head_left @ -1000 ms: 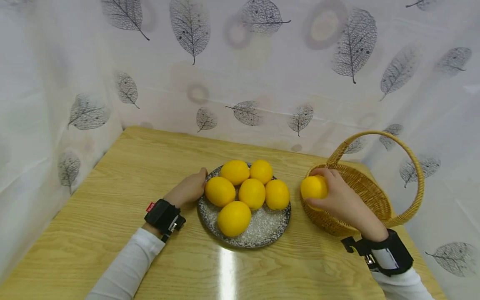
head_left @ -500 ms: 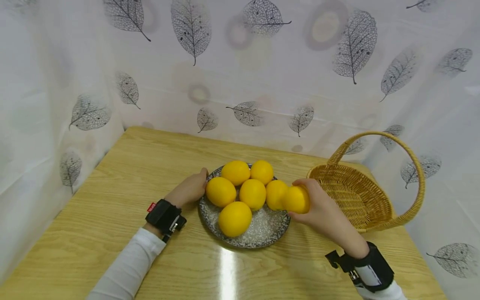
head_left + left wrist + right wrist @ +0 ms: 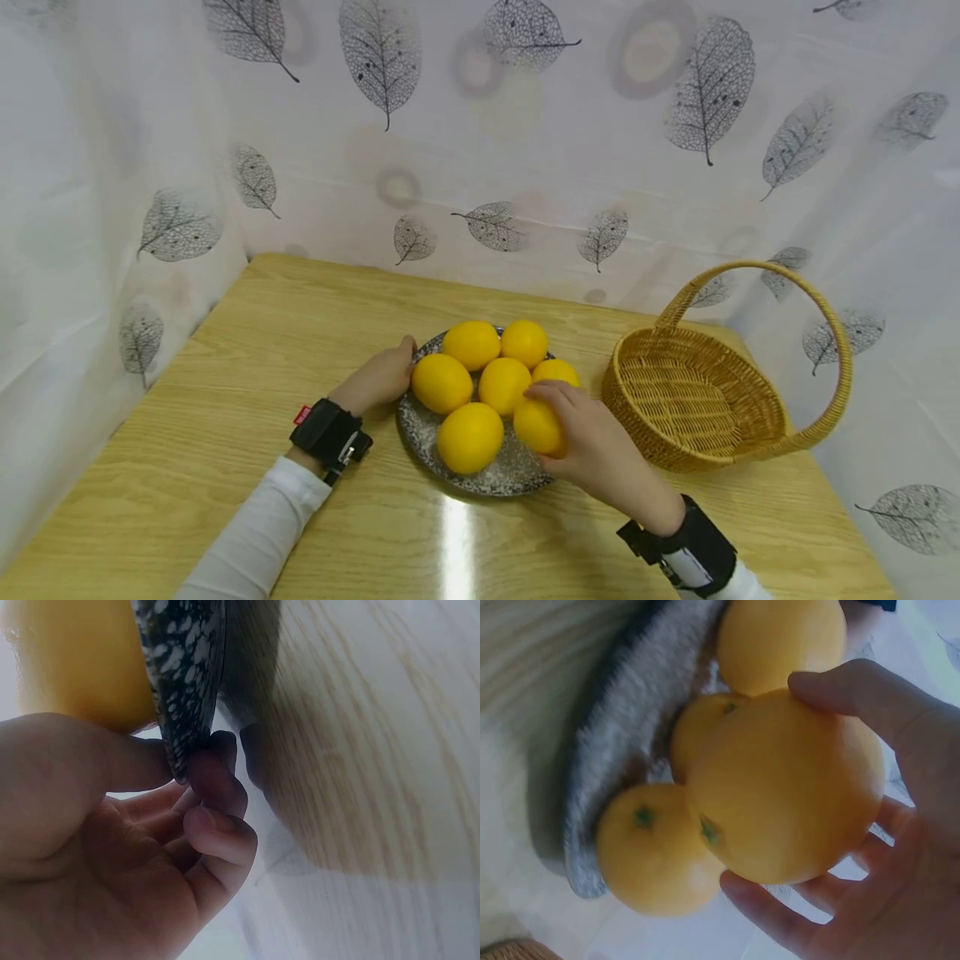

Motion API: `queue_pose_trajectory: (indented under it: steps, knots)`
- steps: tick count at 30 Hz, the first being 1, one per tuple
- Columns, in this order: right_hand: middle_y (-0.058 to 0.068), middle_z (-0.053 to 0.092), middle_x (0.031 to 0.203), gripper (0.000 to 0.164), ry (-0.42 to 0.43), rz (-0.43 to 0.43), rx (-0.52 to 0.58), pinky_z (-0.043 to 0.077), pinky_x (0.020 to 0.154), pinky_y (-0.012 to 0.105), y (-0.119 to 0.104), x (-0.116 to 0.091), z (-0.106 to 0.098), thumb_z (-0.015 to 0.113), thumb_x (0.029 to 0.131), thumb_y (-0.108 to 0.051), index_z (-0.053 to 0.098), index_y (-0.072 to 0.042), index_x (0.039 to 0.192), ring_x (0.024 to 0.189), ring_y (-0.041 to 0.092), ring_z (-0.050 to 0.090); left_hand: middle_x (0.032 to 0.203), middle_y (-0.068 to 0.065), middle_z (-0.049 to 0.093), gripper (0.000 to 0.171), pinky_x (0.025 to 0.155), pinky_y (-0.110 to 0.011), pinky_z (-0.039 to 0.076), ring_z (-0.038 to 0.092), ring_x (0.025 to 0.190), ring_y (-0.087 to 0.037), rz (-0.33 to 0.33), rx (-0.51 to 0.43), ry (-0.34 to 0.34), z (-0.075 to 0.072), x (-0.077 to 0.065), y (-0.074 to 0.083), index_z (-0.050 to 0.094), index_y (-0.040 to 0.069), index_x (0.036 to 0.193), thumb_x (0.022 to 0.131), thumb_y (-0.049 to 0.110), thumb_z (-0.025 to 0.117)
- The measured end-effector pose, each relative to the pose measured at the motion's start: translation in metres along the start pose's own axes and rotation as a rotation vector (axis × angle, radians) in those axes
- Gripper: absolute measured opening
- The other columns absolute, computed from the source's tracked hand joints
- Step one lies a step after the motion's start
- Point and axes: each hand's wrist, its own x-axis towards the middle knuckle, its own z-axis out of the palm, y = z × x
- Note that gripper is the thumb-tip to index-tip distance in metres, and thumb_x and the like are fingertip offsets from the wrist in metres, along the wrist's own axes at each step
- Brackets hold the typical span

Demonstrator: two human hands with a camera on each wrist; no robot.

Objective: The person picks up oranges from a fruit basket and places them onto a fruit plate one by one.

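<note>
My right hand (image 3: 600,442) holds an orange (image 3: 538,427) between thumb and fingers, over the right part of a speckled grey plate (image 3: 498,477). In the right wrist view, the held orange (image 3: 787,791) shows a green star-shaped stem end, with other oranges behind it on the plate. Several more oranges (image 3: 470,437) sit on the plate, mostly at its back and left. At the plate's left rim, my left hand (image 3: 378,379) grips the edge. The left wrist view shows its thumb above the dark rim (image 3: 180,682) and fingers curled underneath.
An oval wicker basket (image 3: 626,392) with a tall arched handle stands right of the plate, its woven bottom showing. All of it rests on a light wooden table (image 3: 322,308). A leaf-print curtain (image 3: 525,150) hangs behind and along both sides.
My right hand has carried the orange from the basket's left rim leftward to over the plate's right part. My left hand has stayed at the plate's rim.
</note>
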Motion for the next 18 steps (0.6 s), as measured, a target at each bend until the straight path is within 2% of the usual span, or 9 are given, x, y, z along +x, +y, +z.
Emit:
queue_pose_trajectory:
  steps: [3, 7, 12, 18]
  knots:
    - [0.004, 0.059, 0.142, 0.08, 0.003, -0.041, -0.056, 0.052, 0.097, 0.05, -0.002, 0.0, 0.009, 0.093, 0.067, -0.016, 0.056, -0.016, 0.139, 0.129, 0.027, 0.057, 0.123, -0.03, 0.066, 0.035, 0.094, -0.047, 0.055, 0.067, 0.105, -0.032, -0.008, -0.003, 0.001, 0.0, 0.0, 0.001, 0.041, -0.011, 0.138, 0.107, 0.006, 0.038]
    - [0.002, 0.059, 0.141, 0.081, 0.015, -0.13, -0.118, 0.05, 0.099, 0.051, -0.004, -0.001, 0.018, 0.094, 0.065, -0.011, 0.057, -0.019, 0.138, 0.132, 0.026, 0.054, 0.123, -0.03, 0.066, 0.035, 0.095, -0.048, 0.055, 0.067, 0.108, -0.033, -0.016, -0.007, -0.001, -0.001, -0.001, 0.001, 0.041, -0.01, 0.137, 0.106, 0.006, 0.039]
    - [-0.001, 0.06, 0.14, 0.085, 0.028, -0.235, -0.18, 0.048, 0.099, 0.053, 0.0, -0.004, 0.025, 0.095, 0.063, -0.007, 0.057, -0.021, 0.139, 0.135, 0.027, 0.052, 0.117, -0.028, 0.067, 0.033, 0.09, -0.045, 0.055, 0.066, 0.098, -0.028, -0.007, -0.009, -0.001, -0.002, -0.001, 0.0, 0.042, -0.01, 0.135, 0.106, 0.005, 0.038]
    - [-0.002, 0.059, 0.141, 0.084, 0.002, -0.304, -0.18, 0.047, 0.103, 0.055, 0.007, -0.008, 0.031, 0.088, 0.068, 0.006, 0.056, -0.02, 0.141, 0.14, 0.029, 0.049, 0.111, -0.025, 0.068, 0.03, 0.084, -0.041, 0.055, 0.063, 0.091, -0.025, 0.006, -0.022, -0.004, -0.001, 0.0, -0.002, 0.043, -0.009, 0.133, 0.106, 0.004, 0.039]
